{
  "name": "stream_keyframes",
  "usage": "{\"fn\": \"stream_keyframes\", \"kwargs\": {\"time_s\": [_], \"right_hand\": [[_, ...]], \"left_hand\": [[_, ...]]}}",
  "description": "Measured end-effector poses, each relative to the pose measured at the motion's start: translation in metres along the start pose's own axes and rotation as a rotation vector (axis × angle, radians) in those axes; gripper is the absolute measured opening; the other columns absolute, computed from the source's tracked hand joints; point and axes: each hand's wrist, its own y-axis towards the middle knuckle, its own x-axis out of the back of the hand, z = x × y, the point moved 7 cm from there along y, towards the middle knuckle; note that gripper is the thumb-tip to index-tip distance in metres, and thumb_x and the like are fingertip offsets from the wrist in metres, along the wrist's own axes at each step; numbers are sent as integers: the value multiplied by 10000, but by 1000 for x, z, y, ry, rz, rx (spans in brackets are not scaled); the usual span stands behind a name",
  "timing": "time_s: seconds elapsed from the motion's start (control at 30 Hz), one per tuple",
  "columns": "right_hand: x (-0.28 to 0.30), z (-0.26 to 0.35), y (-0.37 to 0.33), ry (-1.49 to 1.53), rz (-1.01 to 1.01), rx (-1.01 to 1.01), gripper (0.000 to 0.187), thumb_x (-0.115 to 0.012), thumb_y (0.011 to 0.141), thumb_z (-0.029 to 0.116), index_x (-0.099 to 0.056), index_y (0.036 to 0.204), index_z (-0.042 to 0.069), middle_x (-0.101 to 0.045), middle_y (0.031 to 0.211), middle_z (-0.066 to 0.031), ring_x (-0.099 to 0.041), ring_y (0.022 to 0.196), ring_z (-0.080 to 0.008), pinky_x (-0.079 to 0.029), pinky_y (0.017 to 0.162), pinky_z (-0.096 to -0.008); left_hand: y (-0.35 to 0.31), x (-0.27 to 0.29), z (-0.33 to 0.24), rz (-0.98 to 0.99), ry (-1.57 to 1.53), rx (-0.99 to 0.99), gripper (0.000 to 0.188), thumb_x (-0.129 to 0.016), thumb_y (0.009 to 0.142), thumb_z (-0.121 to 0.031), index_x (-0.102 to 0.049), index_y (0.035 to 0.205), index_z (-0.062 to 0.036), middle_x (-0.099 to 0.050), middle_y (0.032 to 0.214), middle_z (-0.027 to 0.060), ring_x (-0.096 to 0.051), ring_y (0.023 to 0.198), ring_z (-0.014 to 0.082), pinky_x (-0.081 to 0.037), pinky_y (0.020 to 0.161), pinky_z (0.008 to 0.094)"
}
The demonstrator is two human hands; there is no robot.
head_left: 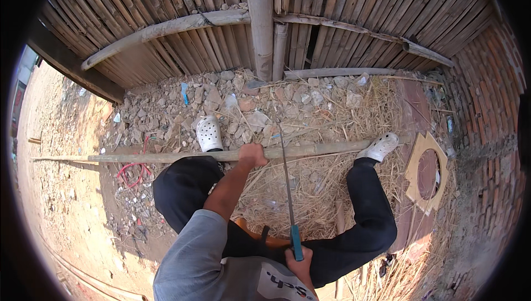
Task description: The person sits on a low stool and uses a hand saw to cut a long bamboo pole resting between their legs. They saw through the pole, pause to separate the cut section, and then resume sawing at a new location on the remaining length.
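A long bamboo pole point(166, 157) lies across the ground from left to right. My left hand point(252, 154) grips it near its middle. Both my feet in white perforated clogs point(209, 133) rest on or against the pole, one left of that hand, the other point(381, 146) at its right end. My right hand point(300, 262) is close to my body, shut on the blue handle of a hand saw point(287, 190). The saw's thin blade reaches up to the pole just right of my left hand.
A bamboo fence point(265, 30) with an upright post stands behind. Stone rubble point(276, 102) and dry straw point(315, 185) cover the ground. A brick wall point(487, 96) curves on the right, with a cardboard piece with a round hole point(415, 174) beside it. Red cord point(131, 173) lies left.
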Motion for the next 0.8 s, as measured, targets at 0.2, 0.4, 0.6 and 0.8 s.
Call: {"fn": "stream_keyframes", "kwargs": {"time_s": [0.2, 0.4, 0.6, 0.8], "right_hand": [[-53, -19, 133, 56, -45, 94, 256, -640, 770, 87, -480, 577, 36, -444, 520, 37, -416, 489, -60, -353, 462, -293], [-55, 3, 134, 24, -33, 10, 267, -665, 773, 91, -484, 590, 18, -457, 531, 30, -439, 516, -57, -366, 480, -289], [10, 0, 18, -44, 2, -23, 231, -653, 721, 51, -481, 570, 19, -442, 485, -16, -429, 490, -54, -383, 455, -298], [-31, -15, 75, 22, -35, 24, 240, -645, 737, 80, -475, 574, 33, -442, 510, 12, -430, 470, -70, -358, 454, -291]], "left_hand": [[-9, 11, -14, 4, -4, -42, 401, -661, 623, -308, -740, 932, -65, -713, 976, 172, -699, 916, 299, -558, 809, 392], [-11, 1, 1, -3, 24, -17, 381, -678, 603, -303, -747, 901, -76, -715, 961, 168, -699, 913, 301, -559, 809, 393], [2, -2, 0, 32, -9, 16, 401, -678, 618, -311, -744, 931, -69, -716, 981, 154, -699, 924, 293, -559, 811, 381], [-2, -6, -7, -7, 16, 35, 425, -682, 618, -320, -743, 960, -75, -718, 985, 151, -696, 943, 292, -554, 822, 377]]}}
